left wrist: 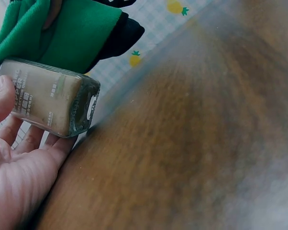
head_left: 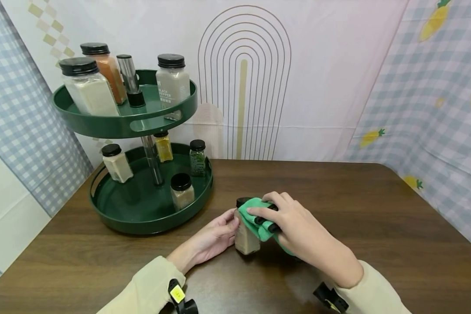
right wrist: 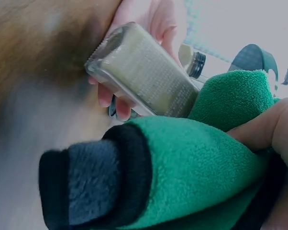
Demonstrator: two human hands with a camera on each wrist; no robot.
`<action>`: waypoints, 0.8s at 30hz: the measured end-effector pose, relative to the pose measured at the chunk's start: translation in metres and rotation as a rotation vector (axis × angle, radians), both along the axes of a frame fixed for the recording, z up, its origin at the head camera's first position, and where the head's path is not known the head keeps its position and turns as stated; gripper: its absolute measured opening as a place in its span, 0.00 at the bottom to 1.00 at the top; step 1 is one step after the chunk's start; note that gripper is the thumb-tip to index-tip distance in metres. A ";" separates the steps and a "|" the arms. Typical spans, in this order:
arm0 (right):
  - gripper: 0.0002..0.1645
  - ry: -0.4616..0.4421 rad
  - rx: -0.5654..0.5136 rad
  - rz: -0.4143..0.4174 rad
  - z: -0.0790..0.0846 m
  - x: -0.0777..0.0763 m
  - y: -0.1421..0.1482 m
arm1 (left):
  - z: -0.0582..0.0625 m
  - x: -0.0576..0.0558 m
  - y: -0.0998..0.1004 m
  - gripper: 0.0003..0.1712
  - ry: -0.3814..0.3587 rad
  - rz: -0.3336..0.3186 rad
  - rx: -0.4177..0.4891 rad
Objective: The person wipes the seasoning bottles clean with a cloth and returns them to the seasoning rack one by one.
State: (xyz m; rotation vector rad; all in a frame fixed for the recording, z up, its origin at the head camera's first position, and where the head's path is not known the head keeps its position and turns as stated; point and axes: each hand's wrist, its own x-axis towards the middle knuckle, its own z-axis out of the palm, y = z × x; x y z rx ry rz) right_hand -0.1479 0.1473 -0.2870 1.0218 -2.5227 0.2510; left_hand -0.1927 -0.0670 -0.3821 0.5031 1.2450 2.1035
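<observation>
My left hand (head_left: 212, 240) grips a square glass spice jar (head_left: 246, 239) filled with beige powder, thumb on one side and fingers round the other. White print runs along the jar (left wrist: 43, 98) in the left wrist view. A folded green cloth (head_left: 261, 230) with black edging is in my right hand (head_left: 304, 229), laid against the jar's upper part and covering much of its black lid. The right wrist view shows the jar's back (right wrist: 146, 76) with small print, and the thick cloth (right wrist: 187, 163) bunched under my fingers.
At left stands a two-tier green turntable rack (head_left: 153, 229). Its upper tray (head_left: 114, 126) carries larger jars, including a black pepper jar (head_left: 172, 85), and a silver grinder (head_left: 128, 76). Small black-lidded jars, one with green contents (head_left: 197, 161), stand below. The brown table (head_left: 337, 196) meets a hanging cloth behind.
</observation>
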 end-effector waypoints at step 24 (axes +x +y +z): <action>0.41 -0.268 0.156 0.087 -0.003 0.008 -0.002 | -0.001 -0.001 0.001 0.30 -0.072 0.028 0.018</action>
